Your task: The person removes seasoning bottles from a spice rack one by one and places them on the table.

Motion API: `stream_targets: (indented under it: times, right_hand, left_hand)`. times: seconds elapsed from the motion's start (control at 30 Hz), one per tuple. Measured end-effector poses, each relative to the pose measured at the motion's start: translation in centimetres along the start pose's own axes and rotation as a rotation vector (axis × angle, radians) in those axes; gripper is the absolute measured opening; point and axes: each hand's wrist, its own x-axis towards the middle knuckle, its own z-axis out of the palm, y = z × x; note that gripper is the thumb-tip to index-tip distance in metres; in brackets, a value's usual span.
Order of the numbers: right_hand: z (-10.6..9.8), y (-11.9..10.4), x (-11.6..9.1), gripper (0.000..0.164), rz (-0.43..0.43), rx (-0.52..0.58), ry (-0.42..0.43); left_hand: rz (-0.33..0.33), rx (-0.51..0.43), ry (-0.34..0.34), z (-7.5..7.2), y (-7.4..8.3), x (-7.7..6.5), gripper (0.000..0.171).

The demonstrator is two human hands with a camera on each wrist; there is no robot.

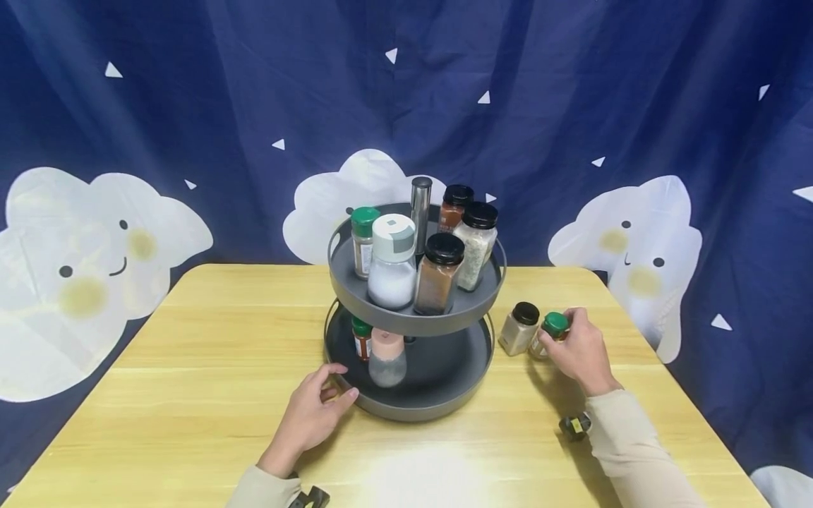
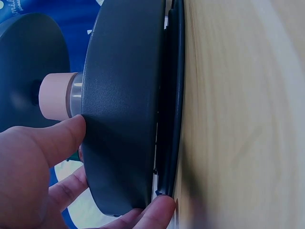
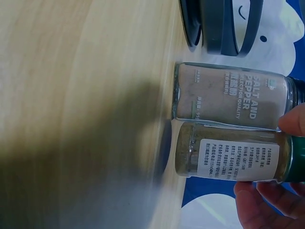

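My right hand (image 1: 581, 353) grips a small glass spice jar with a green cap (image 1: 555, 324), thumb on one side and fingers on the other, near the cap. Close beside that jar stands a square black-capped jar (image 3: 228, 93), labelled "Salt and Pepper", on the table. My left hand (image 1: 315, 409) touches the left front rim of the lower tier (image 1: 413, 411) of a dark grey two-tier rack, its fingers spread. In that tier stand a pink-capped jar (image 1: 387, 360) and a green-capped jar with red contents (image 1: 362, 340).
The upper tier (image 1: 406, 321) holds a white-capped jar (image 1: 392, 264), a green-capped jar (image 1: 364, 243) and several black-capped jars around a metallic post (image 1: 420, 212). Behind the wooden table (image 1: 209, 339) hangs a blue curtain (image 1: 406, 106) with white clouds.
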Motion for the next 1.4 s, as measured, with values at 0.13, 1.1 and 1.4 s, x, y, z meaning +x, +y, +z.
stream_targets:
  times: [0.13,1.1,1.4]
  right_hand:
    - [0.16,0.05,-0.12,0.046,-0.003,0.003,-0.003]
    - [-0.35,-0.30,-0.38,0.045,-0.008,-0.006,-0.046]
    - [0.14,0.21,-0.03,0.047,-0.016,-0.002,-0.080]
  left_hand:
    - [-0.006,-0.001,-0.005,-0.06,0.00,-0.13,0.038]
    - [-0.016,-0.007,-0.003,0.12,0.18,-0.16,0.037]
    - [-0.008,-0.005,-0.002,0.05,0.03,-0.02,0.038]
